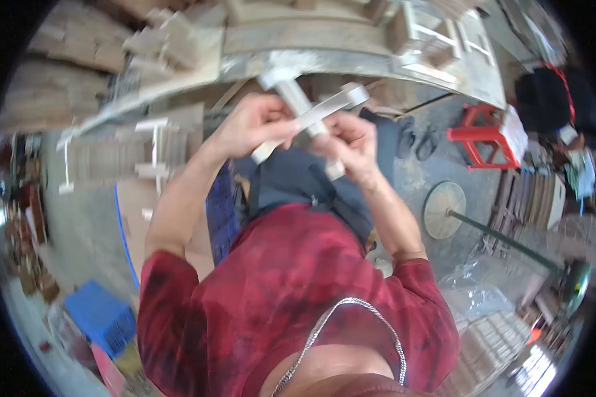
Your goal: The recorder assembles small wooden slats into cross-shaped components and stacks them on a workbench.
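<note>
i see both hands raised in front of the chest, working on pale wooden sticks that cross each other. my left hand (248,126) is curled closed around the flatter stick (324,112), which slants up to the right with its rounded end near the workbench (351,63). my right hand (351,142) is clenched on the squarer stick (298,99), thumb and fingers pinching it just below the crossing point, with a short stub showing under the palm. the two sticks touch where they cross, between the two hands. below them are dark trousers and a red patterned shirt (291,291). a red stool (487,135) stands well apart to the right, a blue crate (99,317) lower left.
</note>
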`<state>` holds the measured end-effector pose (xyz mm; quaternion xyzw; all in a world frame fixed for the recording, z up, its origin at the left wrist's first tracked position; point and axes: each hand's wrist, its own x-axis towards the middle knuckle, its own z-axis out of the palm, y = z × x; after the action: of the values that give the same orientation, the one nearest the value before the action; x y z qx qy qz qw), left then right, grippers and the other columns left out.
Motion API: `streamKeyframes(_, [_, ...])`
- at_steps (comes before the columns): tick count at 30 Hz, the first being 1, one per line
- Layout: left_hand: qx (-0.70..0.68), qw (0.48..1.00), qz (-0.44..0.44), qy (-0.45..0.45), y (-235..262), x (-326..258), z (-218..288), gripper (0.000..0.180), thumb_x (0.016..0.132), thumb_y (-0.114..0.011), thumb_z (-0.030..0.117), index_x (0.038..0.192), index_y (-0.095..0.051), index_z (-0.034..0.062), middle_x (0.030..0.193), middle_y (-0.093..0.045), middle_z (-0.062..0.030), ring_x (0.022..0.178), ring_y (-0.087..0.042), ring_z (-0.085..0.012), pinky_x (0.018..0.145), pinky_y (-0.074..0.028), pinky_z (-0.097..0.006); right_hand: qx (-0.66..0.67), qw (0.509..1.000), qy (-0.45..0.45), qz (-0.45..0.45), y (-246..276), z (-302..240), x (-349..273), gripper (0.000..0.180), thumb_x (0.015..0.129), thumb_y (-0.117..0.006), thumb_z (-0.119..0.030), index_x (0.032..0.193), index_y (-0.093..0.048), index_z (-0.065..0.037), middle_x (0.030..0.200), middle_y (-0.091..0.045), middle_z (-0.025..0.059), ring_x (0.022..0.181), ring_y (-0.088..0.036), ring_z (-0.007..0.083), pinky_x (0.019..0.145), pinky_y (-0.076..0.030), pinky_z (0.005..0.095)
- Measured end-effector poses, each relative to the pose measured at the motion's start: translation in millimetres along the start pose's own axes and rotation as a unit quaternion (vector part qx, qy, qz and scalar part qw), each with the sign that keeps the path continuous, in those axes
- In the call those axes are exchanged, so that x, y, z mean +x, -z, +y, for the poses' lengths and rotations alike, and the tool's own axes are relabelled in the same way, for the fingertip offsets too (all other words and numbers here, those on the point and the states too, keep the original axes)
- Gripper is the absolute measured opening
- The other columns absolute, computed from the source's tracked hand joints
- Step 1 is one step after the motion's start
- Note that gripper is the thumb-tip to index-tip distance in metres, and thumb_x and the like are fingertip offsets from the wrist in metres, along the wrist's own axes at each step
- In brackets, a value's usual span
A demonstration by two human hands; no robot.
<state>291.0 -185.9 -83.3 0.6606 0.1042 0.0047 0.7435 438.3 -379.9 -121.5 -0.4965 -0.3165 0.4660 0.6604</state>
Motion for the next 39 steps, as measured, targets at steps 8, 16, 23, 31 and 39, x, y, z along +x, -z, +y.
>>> streamKeyframes(8, [-0.015, 0.995, 0.096, -0.004, -16, -4, -27, 0.028, 0.082, -0.076, -0.003, 0.108, -0.065, 0.0014, 0.099, -0.068, -0.0055, 0.089, -0.066, -0.014, 0.08, -0.055, -0.029, -0.213, 0.977, -0.009, 0.0, -8, -17, 9, 0.04, 0.091, -0.076, -0.036, 0.096, -0.073, 0.003, 0.065, -0.063, 0.0026, 0.059, -0.056, 0.0069, 0.051, -0.045, 0.0268])
streamKeyframes(16, [-0.003, 0.978, 0.201, -0.06, -28, 3, -31, 0.024, 0.081, -0.081, 0.001, 0.101, -0.069, -0.0028, 0.093, -0.074, -0.0096, 0.086, -0.071, -0.015, 0.076, -0.06, -0.032, -0.149, 0.988, -0.024, -0.032, 2, -12, 40, 0.029, 0.097, -0.069, -0.03, 0.096, -0.07, 0.0, 0.07, -0.063, -0.0018, 0.062, -0.054, 0.0043, 0.051, -0.043, 0.0237])
streamKeyframes(23, [0.184, 0.966, 0.17, -0.058, 3, -5, -51, 0.024, 0.079, -0.082, 0.017, 0.097, -0.075, 0.0041, 0.09, -0.074, -0.0083, 0.081, -0.068, -0.0137, 0.076, -0.055, -0.031, -0.107, 0.991, -0.086, 0.001, 1, 40, 43, 0.03, 0.095, -0.072, -0.025, 0.104, -0.073, 0.004, 0.089, -0.074, 0.0086, 0.084, -0.069, 0.0131, 0.076, -0.056, 0.0284])
streamKeyframes(31, [0.364, 0.826, 0.362, -0.232, 41, -115, 9, 0.029, 0.077, -0.083, 0.008, 0.101, -0.068, 0.0065, 0.096, -0.067, -0.0088, 0.096, -0.065, -0.0276, 0.088, -0.052, -0.038, -0.067, 0.977, 0.003, -0.202, -41, -37, 112, 0.043, 0.1, -0.06, -0.034, 0.12, -0.065, 0.004, 0.106, -0.068, 0.0102, 0.098, -0.063, 0.0165, 0.09, -0.049, 0.0356])
streamKeyframes(39, [0.616, 0.52, 0.507, -0.304, 77, -129, 41, 0.044, 0.071, -0.081, 0.009, 0.112, -0.067, 0.0059, 0.121, -0.066, -0.0102, 0.125, -0.055, -0.038, 0.104, -0.047, -0.045, -0.278, 0.935, 0.123, -0.185, -133, -108, 193, 0.022, 0.094, -0.071, -0.013, 0.109, -0.065, 0.002, 0.095, -0.071, 0.0057, 0.081, -0.063, 0.0097, 0.073, -0.05, 0.0266])
